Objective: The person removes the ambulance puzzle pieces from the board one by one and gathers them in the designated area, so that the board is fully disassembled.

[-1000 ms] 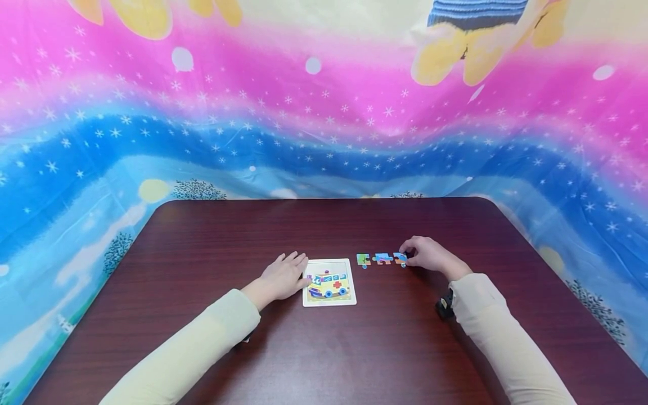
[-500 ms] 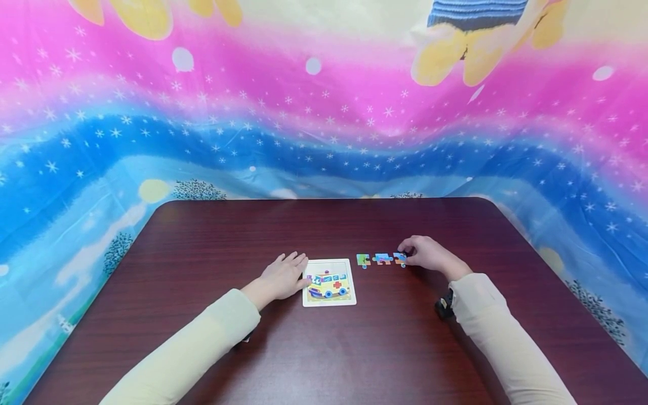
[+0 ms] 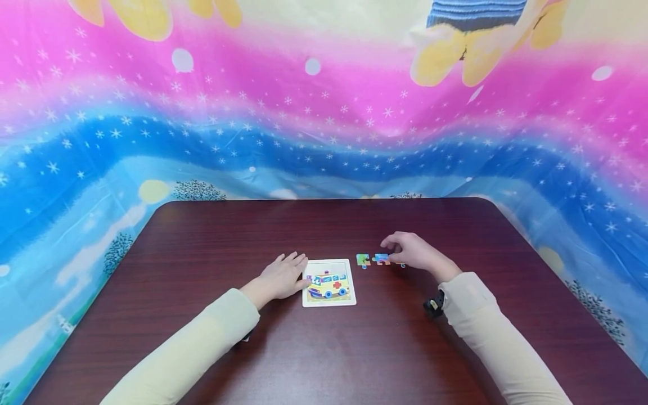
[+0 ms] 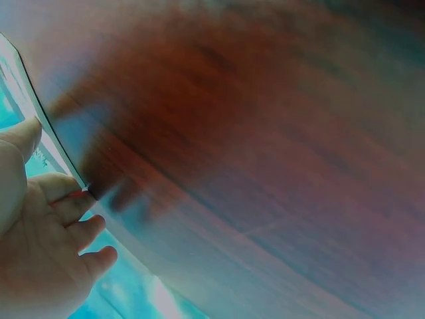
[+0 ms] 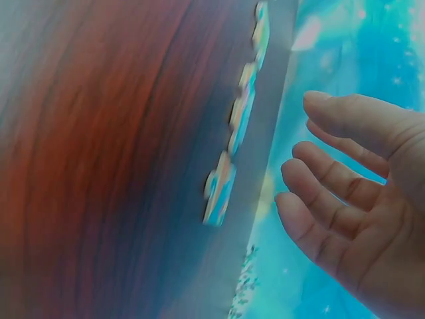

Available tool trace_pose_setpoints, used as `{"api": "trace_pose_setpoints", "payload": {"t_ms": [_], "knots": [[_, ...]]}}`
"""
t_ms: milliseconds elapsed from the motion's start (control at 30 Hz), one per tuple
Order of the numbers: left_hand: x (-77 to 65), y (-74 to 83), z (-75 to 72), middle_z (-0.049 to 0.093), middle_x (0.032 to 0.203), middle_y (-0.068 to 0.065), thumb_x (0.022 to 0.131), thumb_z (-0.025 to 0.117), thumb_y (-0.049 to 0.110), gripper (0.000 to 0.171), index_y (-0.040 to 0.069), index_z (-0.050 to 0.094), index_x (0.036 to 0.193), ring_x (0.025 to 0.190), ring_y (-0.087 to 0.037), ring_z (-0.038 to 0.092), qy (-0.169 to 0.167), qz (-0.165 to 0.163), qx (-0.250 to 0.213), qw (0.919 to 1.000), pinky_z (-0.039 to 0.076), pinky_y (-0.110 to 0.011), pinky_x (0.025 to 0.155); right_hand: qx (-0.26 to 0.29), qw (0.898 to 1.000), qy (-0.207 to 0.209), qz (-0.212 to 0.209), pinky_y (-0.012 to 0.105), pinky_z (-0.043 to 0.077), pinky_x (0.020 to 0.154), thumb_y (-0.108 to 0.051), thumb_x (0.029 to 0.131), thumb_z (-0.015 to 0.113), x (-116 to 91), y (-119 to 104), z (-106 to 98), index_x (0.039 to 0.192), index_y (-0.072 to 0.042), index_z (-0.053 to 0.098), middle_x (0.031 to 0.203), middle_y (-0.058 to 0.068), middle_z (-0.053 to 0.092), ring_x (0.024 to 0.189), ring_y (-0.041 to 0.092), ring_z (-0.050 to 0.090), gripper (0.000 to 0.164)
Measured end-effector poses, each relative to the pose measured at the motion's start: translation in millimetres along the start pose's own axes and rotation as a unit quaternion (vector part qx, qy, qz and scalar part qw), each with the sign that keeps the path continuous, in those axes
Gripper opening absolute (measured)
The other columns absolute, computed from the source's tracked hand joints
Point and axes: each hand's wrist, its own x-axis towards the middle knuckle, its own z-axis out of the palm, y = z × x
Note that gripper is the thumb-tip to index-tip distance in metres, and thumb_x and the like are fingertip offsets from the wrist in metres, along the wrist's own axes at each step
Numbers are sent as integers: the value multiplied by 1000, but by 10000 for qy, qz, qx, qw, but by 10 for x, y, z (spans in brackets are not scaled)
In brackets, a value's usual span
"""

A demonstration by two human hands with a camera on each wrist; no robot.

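A patterned cloth (image 3: 324, 107) in pink and blue, dotted with white snowflakes, hangs behind a dark reddish-brown surface (image 3: 324, 354) with rounded far corners. Two pale sleeves, the left (image 3: 187, 343) and the right (image 3: 506, 343), reach in over it from the near side. The left hand (image 3: 278, 278) lies with its fingers spread and straight, the thumb resting on the left edge of a square puzzle board (image 3: 336, 265) and the forefinger at its upper left corner. On the board is a yellow van (image 3: 329, 285) with a red cross and blue wheels. The right hand (image 3: 416, 251) hovers over a row of loose puzzle pieces to the right of the board, its fingers loosely curved and holding nothing; the right wrist view shows them apart from the pieces. A black device (image 3: 433, 305) sits at that wrist. In the row, the middle piece (image 3: 382, 259) lies just beside the fingertips, the right piece (image 5: 220, 193) is mostly hidden beneath the hand from above, and the left piece (image 3: 363, 259) lies nearest the board.
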Motion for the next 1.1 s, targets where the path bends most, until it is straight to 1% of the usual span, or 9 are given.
{"api": "trace_pose_setpoints", "payload": {"t_ms": [100,233,333,567,800,933,1100], "knots": [[-1,-10,3,35,143,-14,94,50,38,61,-2,38,139,133,-30,25,-30,1,-53,10000,20,-46,107,78,10000,-17,-21,27,49,55,-3,79,71,30,-94,33,108,1,63,92,10,60,69,17,56,30],[-3,-20,6,33,144,-13,93,50,39,62,-1,36,139,134,-30,24,-92,-15,-77,9999,19,-45,107,105,9999,-36,-87,27,49,60,-4,79,71,79,-221,83,108,-1,64,92,8,60,71,16,56,30],[-9,-19,-2,33,144,-13,93,51,39,63,-1,36,140,134,-29,24,-135,-12,-129,9998,19,-45,107,89,9996,-33,-251,28,50,65,-6,78,73,116,-313,127,107,-2,65,92,7,61,75,17,56,30],[-27,-17,-34,30,146,-12,92,50,43,68,0,33,141,135,-29,22,-249,10,-232,9994,17,-45,108,120,9981,-227,-565,28,49,68,-8,80,71,179,-532,251,109,-3,64,99,8,61,79,14,57,29],[-26,-32,-39,29,146,-12,89,51,52,76,0,32,142,135,-28,21,-271,48,-229,9994,17,-45,108,-7,9953,-405,-885,27,47,64,-11,80,71,227,-719,381,109,-6,66,95,5,60,75,12,52,29],[-23,-46,-33,28,147,-13,85,52,58,84,0,30,142,135,-28,20,-287,88,-241,9993,16,-45,108,-119,9931,-528,-1041,25,46,60,-10,80,70,247,-806,444,109,-5,65,93,4,60,70,10,51,29],[-29,-53,-34,28,146,-14,82,55,61,90,-1,30,142,135,-29,20,-296,135,-293,9990,16,-45,108,-182,9910,-705,-1121,23,46,61,-10,80,70,274,-893,518,109,-6,65,95,3,60,73,10,53,30]]}}
